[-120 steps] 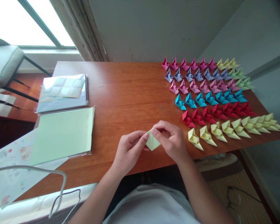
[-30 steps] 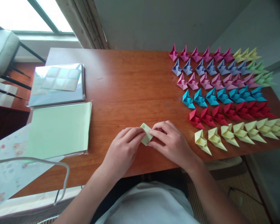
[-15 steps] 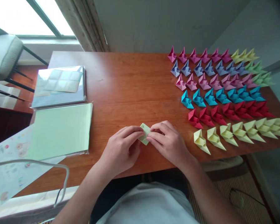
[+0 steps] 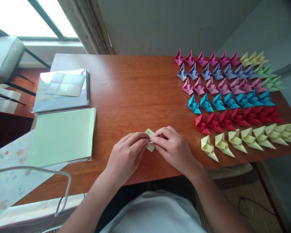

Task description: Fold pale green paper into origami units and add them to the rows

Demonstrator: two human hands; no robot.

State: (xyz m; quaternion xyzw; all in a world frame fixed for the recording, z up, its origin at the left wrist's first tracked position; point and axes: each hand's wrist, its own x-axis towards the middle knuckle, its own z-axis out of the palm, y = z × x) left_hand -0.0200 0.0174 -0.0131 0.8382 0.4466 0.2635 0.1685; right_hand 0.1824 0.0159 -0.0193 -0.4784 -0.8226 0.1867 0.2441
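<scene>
Near the front edge of the wooden table, a small folded piece of pale yellow-green paper [image 4: 150, 132] is pinched between both hands. Its far corner and near corner show, while fingers cover its middle. My left hand [image 4: 128, 152] closes on it from the left, fingertips at the paper's centre. From the right, my right hand [image 4: 173, 147] grips it with thumb and fingers, its tips nearly meeting the left ones. The nearest finished piece is a pale yellow folded paper boat-like shape [image 4: 208, 148], right of my right hand.
Rows of folded paper shapes in magenta, lilac, pink, blue [image 4: 194, 104], red [image 4: 201, 124] and yellow fill the table's right side. On the left lie a stack of pale green paper [image 4: 63, 136], a plastic-wrapped pack [image 4: 60, 102] and a printed sheet [image 4: 12, 171]. A white tube [image 4: 38, 168] crosses the lower left.
The fingertips of both hands have come closer together over the middle of the paper, covering more of it. My left thumb has moved up toward the paper. Everything else stays in place.
</scene>
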